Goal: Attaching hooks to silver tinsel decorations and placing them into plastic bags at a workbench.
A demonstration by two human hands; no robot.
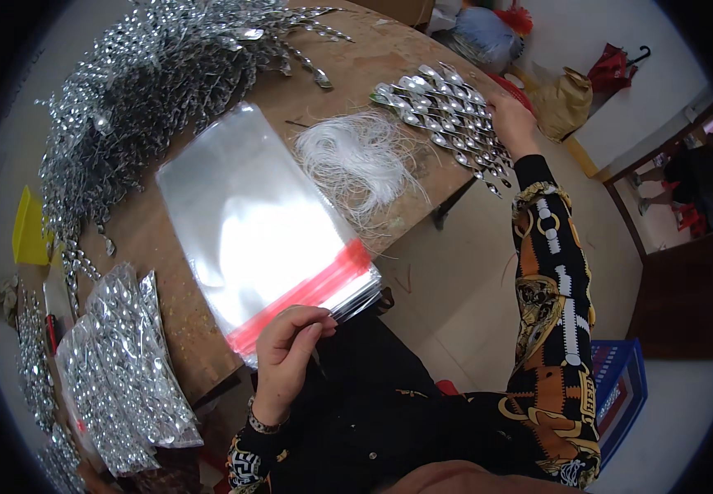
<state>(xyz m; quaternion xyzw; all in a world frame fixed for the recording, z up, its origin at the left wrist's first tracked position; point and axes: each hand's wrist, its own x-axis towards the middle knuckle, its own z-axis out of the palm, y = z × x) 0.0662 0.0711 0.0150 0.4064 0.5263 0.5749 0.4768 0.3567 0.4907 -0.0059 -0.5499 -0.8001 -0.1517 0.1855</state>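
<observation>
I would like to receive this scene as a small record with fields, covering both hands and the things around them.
Left hand: at the red-banded end of the clear bags; pinch unclear
Right hand: at one end of the silver twisted strands; fingers partly hidden
Between bags and strands: white thread
Far left: large silver heap
Near left: filled clear packages
Surface: brown table

Tabletop (355,72) lies open between silver heap (151,99) and silver twists (449,107), white strings (355,160) blocking nearer.
</observation>
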